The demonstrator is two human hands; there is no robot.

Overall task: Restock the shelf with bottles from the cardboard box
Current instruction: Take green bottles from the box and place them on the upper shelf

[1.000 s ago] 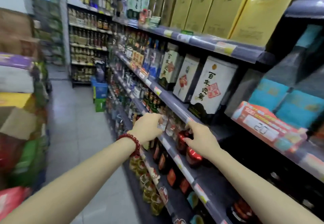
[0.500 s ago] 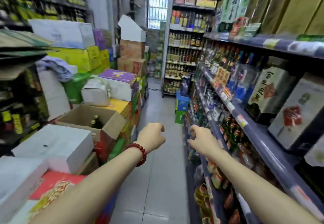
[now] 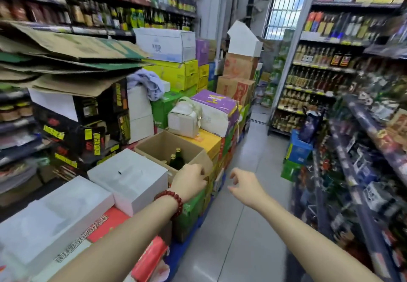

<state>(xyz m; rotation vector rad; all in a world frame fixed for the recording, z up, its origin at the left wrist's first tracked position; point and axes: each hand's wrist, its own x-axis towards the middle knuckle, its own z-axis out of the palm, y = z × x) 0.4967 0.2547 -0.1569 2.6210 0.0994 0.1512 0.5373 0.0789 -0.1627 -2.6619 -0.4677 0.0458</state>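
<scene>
An open brown cardboard box (image 3: 154, 147) sits on stacked cartons left of the aisle. Inside it stand green bottles (image 3: 177, 160) with gold caps. My left hand (image 3: 190, 179), with a red bead bracelet at the wrist, hovers at the box's near right corner with fingers loosely curled and holds nothing. My right hand (image 3: 243, 185) hangs over the aisle floor right of the box, fingers loosely curled and empty. The shelf (image 3: 356, 171) with bottles runs along the right side, blurred.
White boxes (image 3: 130, 178) lie just left of the open box. A white bag (image 3: 184, 119) rests on a yellow carton behind it. Tall stacks of cartons fill the left. The grey tiled aisle (image 3: 248, 226) runs ahead; blue and green crates (image 3: 297, 153) stand by the right shelf.
My view has swung left from the right shelf to the stacked cartons. Both hands left the shelf bottles and moved, empty, toward the open cardboard box.
</scene>
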